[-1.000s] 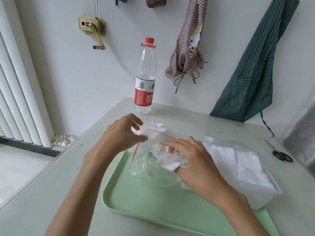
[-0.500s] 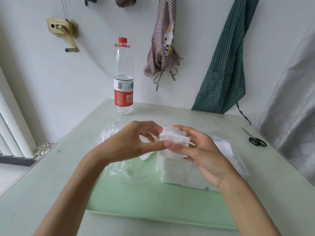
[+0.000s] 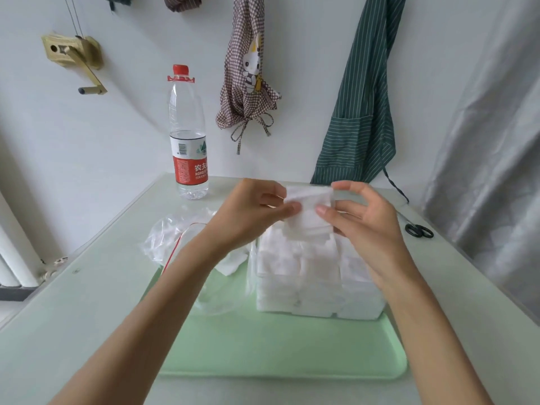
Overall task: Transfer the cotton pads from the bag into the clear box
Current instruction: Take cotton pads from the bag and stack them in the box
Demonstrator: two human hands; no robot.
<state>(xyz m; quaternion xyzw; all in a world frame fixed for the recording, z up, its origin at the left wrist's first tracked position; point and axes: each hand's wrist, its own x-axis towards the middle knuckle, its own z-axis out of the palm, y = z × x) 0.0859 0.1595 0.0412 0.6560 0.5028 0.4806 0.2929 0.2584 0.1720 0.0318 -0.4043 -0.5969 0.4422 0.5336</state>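
Note:
A small stack of white cotton pads (image 3: 309,214) is held in the air between both hands. My left hand (image 3: 251,211) pinches its left edge and my right hand (image 3: 368,220) grips its right edge with thumb and fingers. Directly below stands the clear box (image 3: 315,282), filled with white pads, on a pale green tray (image 3: 277,355). The clear zip bag (image 3: 175,238) with a red seal strip lies crumpled at the tray's left, partly behind my left forearm. One loose pad (image 3: 232,263) lies beside the box.
A water bottle (image 3: 188,135) with a red label stands at the table's back left. Black scissors (image 3: 418,229) lie at the right edge. Aprons hang on the wall behind. A radiator is at the far left.
My right hand pulled pads out of the bag and raised them. Both hands now hold the stack higher, over the box; the bag lies released at the left.

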